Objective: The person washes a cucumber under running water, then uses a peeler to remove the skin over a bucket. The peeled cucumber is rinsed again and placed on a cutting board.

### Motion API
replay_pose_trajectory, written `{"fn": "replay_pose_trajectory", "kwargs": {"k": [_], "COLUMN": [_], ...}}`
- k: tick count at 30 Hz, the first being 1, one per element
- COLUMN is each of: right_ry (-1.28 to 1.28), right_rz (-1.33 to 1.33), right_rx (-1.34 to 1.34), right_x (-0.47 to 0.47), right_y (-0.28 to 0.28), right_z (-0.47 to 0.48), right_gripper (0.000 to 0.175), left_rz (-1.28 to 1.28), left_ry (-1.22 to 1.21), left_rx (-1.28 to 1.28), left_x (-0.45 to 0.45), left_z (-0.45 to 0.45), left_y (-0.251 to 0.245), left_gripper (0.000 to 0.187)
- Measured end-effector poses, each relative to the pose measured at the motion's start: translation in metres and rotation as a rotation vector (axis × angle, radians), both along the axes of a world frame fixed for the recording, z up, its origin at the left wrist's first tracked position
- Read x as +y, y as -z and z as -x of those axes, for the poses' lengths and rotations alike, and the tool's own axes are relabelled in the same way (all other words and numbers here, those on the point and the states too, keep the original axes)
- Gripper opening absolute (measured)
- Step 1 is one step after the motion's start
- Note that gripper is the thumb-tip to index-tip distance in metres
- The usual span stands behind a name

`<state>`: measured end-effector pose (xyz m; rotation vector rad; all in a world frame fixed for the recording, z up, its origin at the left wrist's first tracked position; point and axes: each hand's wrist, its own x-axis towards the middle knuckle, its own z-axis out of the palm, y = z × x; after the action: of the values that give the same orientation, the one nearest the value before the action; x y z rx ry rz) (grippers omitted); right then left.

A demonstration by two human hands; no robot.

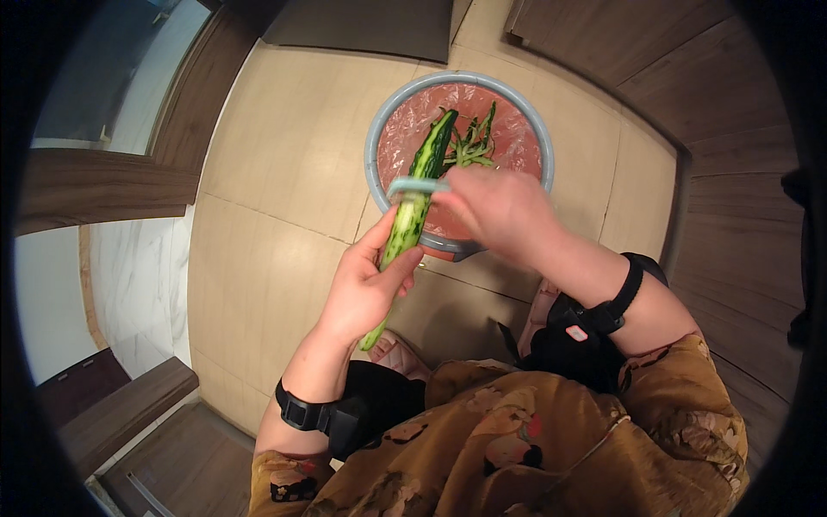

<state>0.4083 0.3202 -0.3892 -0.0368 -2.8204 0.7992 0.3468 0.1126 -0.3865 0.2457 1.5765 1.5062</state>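
My left hand [368,284] grips a long cucumber [406,229] by its lower half, tilted with its far end over a round bin. The cucumber has pale peeled strips along its lit side and dark green skin at the far end. My right hand [497,207], blurred, holds a light blue peeler [417,186] lying across the middle of the cucumber. Below them stands the bin with a grey rim [373,145] and a clear plastic liner over its reddish inside. Green cucumber peelings [471,145] lie in the bin.
Beige floor tiles [278,161] surround the bin. Wood-look cabinets [730,187] run along the right, and a dark panel [368,26] stands beyond the bin. At the left are a wooden frame [174,97] and a marbled wall [139,284]. My sandalled feet are below my hands.
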Motion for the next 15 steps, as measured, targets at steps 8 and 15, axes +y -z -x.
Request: {"fn": "replay_pose_trajectory", "kwargs": {"k": [8, 15], "right_ry": [0.374, 0.291], "right_rz": [-0.168, 0.495], "right_rx": [-0.171, -0.09], "right_x": [0.054, 0.045], "right_y": [0.006, -0.002], "right_z": [0.016, 0.013], "right_gripper": [0.036, 0.038], "left_rz": [0.065, 0.031], "left_ry": [0.059, 0.007], "left_rx": [-0.008, -0.042], "left_x": [-0.008, -0.009], "left_z": [-0.004, 0.0], "left_y": [-0.005, -0.007], "left_gripper": [0.057, 0.054]}}
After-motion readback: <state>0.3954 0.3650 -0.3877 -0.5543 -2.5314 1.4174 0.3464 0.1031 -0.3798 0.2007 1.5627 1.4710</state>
